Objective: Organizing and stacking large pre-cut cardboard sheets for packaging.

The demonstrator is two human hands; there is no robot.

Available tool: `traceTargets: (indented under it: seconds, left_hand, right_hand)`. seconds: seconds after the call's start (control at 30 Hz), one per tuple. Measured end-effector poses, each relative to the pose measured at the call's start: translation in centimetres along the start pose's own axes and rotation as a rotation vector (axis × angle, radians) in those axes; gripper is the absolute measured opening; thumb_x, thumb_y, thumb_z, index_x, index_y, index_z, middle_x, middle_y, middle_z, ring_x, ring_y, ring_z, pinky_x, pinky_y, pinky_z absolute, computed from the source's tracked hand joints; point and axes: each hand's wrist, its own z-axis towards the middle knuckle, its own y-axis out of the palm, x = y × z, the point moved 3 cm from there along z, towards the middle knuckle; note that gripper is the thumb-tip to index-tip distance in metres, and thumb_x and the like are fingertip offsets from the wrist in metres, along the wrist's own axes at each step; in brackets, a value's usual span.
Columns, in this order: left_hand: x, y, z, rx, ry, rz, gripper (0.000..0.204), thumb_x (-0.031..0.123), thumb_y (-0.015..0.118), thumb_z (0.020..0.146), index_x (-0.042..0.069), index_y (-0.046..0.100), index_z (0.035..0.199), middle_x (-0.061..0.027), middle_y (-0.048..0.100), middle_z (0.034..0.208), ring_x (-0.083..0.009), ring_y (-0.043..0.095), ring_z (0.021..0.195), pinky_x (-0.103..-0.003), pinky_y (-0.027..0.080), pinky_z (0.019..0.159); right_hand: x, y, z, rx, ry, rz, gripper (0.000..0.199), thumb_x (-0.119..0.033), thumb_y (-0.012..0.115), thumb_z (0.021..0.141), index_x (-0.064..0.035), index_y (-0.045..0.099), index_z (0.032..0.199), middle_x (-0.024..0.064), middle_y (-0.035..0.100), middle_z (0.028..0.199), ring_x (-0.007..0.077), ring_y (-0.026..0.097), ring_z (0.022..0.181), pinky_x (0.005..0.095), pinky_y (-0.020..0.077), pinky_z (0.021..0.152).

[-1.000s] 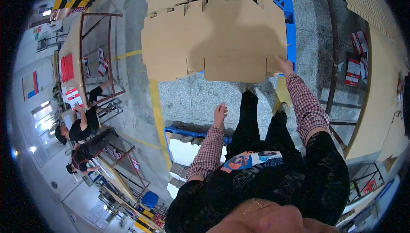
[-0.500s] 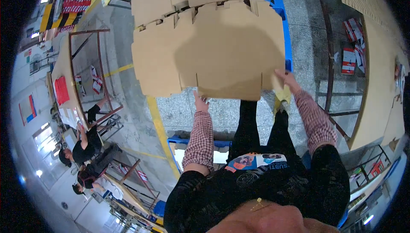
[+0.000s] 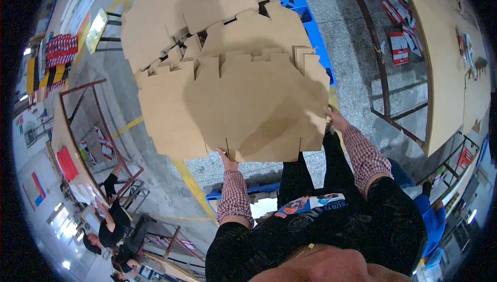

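A flat die-cut cardboard sheet (image 3: 259, 106) with slotted, notched edges lies across the front of my body, over the near part of a stack. My left hand (image 3: 227, 160) grips its near edge left of the middle, the fingers hidden underneath. On the right side edge, my right hand (image 3: 337, 119) is closed round the board, its fingers partly out of sight below. More brown cardboard blanks (image 3: 150, 26) lie beyond it, their notched edges overlapping. Layered edges of several sheets show at the far right corner of the held board.
Under the stack, a blue plastic pallet (image 3: 306, 20) shows along the right. A board-topped table (image 3: 442, 70) with a rusty metal frame stands at right. Another table (image 3: 83, 163) and two people in dark clothes (image 3: 115, 225) are at left. Someone in blue (image 3: 432, 225) is at lower right.
The near cardboard sheet has come toward me, apart from the blanks beyond. My left hand has closed on its near edge; my right hand has moved nearer along with the right edge.
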Motion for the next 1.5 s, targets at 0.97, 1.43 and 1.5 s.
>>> traceTargets:
  seconds: [0.97, 1.43, 1.5]
  left_hand:
    - [-9.1, 18.3, -19.2, -0.556, 0.464, 0.17, 0.069, 0.06, 0.025, 0.076, 0.01, 0.026, 0.125, -0.0095, 0.03, 0.126, -0.028, 0.03, 0.113, -0.043, 0.027, 0.093]
    - [-38.7, 37.6, -33.4, -0.847, 0.63, 0.028, 0.065, 0.057, 0.021, 0.08, 0.006, 0.035, 0.117, -0.0096, 0.041, 0.115, -0.0259, 0.039, 0.105, -0.039, 0.033, 0.089]
    - [-42.3, 39.8, -36.4, -0.98, 0.465, -0.057, 0.069, 0.061, 0.02, 0.078, 0.006, 0.036, 0.116, -0.0096, 0.042, 0.113, -0.0261, 0.04, 0.102, -0.038, 0.033, 0.088]
  right_hand:
    - [-11.7, -8.9, -38.2, 0.246, -1.04, -0.14, 0.049, -0.027, 0.072, 0.058, 0.0011, 0.055, 0.094, 0.0084, 0.059, 0.082, 0.011, 0.054, 0.075, 0.0256, 0.043, 0.068]
    - [2.4, -42.1, -60.2, 0.482, -1.135, 0.126, 0.063, -0.032, 0.077, 0.046, 0.0012, 0.053, 0.094, 0.0083, 0.057, 0.088, 0.0164, 0.054, 0.081, 0.0318, 0.043, 0.074]
    - [4.1, -45.8, -60.1, 0.528, -1.152, 0.168, 0.066, -0.033, 0.078, 0.044, 0.0013, 0.052, 0.094, 0.0085, 0.056, 0.091, 0.0163, 0.053, 0.082, 0.0324, 0.0427, 0.075]
